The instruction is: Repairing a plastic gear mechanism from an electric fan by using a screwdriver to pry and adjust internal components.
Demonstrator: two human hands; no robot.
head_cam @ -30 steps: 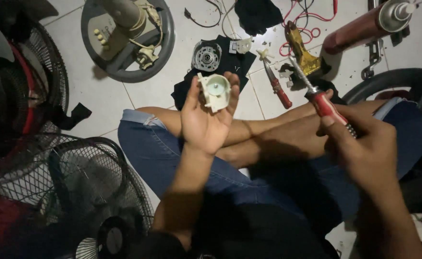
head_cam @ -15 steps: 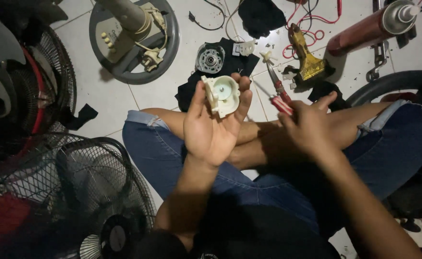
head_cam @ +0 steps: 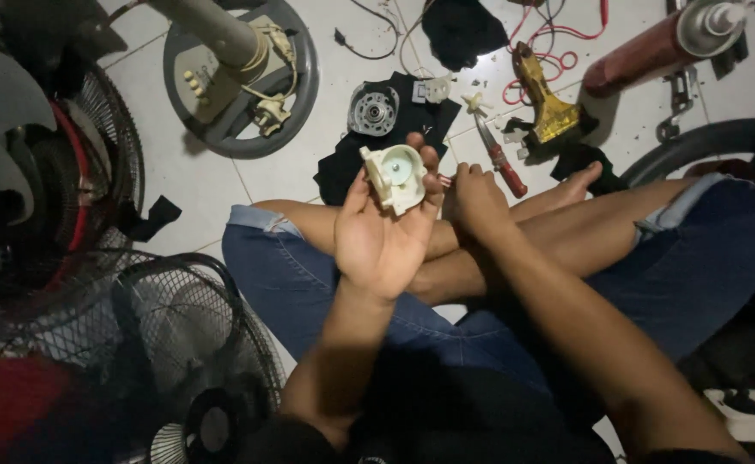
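Holding cream gear housing (head_cam: 395,176) in left hand (head_cam: 382,236), right hand (head_cam: 476,202) perhaps gripping screwdriver (head_cam: 443,180)

I saw white tiled floor (head_cam: 197,185) carrying a grey fan base (head_cam: 240,77), a motor (head_cam: 372,109) on black cloth (head_cam: 343,167), a red-handled screwdriver (head_cam: 499,156), a yellow tool (head_cam: 549,107), red wires (head_cam: 566,51), and fan grilles (head_cam: 154,344).

An informal fan-repair spot on a white tiled floor (head_cam: 197,180), where a person sits cross-legged among dismantled parts. Left of the left hand (head_cam: 382,236) lie black wire fan guards (head_cam: 180,344) and a grey round fan base with its pole (head_cam: 240,69). Beyond the hands rest a round metal motor (head_cam: 372,109), a red-handled screwdriver (head_cam: 502,159) and red wires (head_cam: 558,51).
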